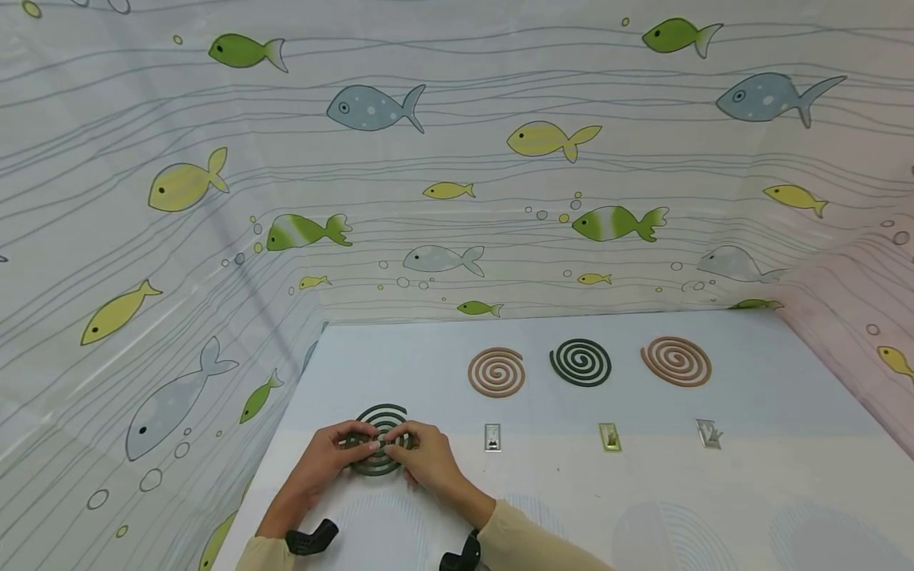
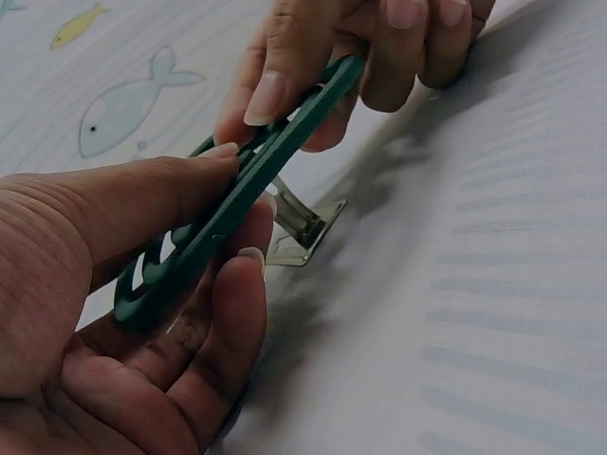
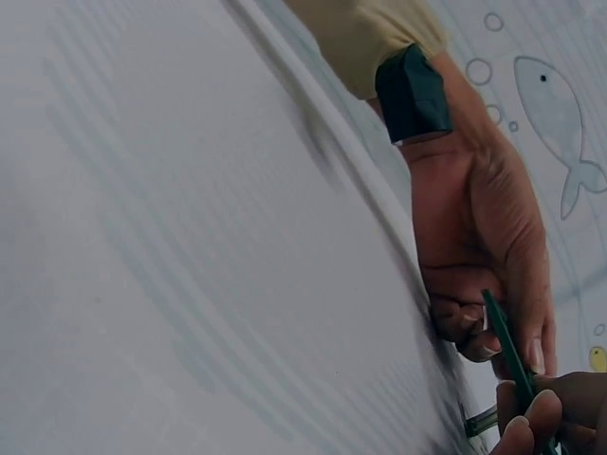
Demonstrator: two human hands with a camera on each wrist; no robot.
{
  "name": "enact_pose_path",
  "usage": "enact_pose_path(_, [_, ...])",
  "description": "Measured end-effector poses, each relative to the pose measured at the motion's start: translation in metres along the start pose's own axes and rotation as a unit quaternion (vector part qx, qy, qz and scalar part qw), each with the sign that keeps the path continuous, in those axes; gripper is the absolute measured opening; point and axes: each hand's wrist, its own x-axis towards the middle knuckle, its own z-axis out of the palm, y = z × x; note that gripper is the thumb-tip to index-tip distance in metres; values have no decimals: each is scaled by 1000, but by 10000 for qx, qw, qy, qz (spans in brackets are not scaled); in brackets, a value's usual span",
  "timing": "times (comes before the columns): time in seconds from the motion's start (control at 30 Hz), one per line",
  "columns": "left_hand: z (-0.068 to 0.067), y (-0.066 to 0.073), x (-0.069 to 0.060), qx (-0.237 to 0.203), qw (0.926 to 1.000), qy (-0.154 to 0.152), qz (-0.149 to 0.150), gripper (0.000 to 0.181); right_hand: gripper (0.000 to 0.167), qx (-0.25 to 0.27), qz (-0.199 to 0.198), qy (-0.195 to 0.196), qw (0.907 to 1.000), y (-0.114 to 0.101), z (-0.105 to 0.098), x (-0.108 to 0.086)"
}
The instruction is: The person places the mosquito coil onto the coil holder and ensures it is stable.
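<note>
Both hands hold a dark green mosquito coil (image 2: 237, 204) at the left of the table. My left hand (image 1: 324, 460) pinches its left side, thumb on top and fingers underneath. My right hand (image 1: 432, 460) grips the opposite side between thumb and fingers. In the left wrist view the coil is tilted, and a small metal coil stand (image 2: 305, 230) sits on the table just beneath it. Whether the stand touches the coil is hidden. The right wrist view shows the coil (image 3: 507, 339) edge-on.
Farther back lie a brown coil (image 1: 496, 373), a green coil (image 1: 581, 363) and another brown coil (image 1: 676, 362). In front of them are a silver metal stand (image 1: 493, 438), a gold-toned stand (image 1: 610, 437) and another silver stand (image 1: 708, 434). A fish-printed curtain (image 1: 457, 226) surrounds the table.
</note>
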Motion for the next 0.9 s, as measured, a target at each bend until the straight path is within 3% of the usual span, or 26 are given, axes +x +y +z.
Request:
enact_pose_path(0.2, [1,-1,2,104,9998,-148,51,35,11,-227,2,49,9997,1,2,0])
enact_pose_path(0.9, [2,0,1,72,10000,32,61,33,13,-362,-238,-25,9991,-3,0,-2])
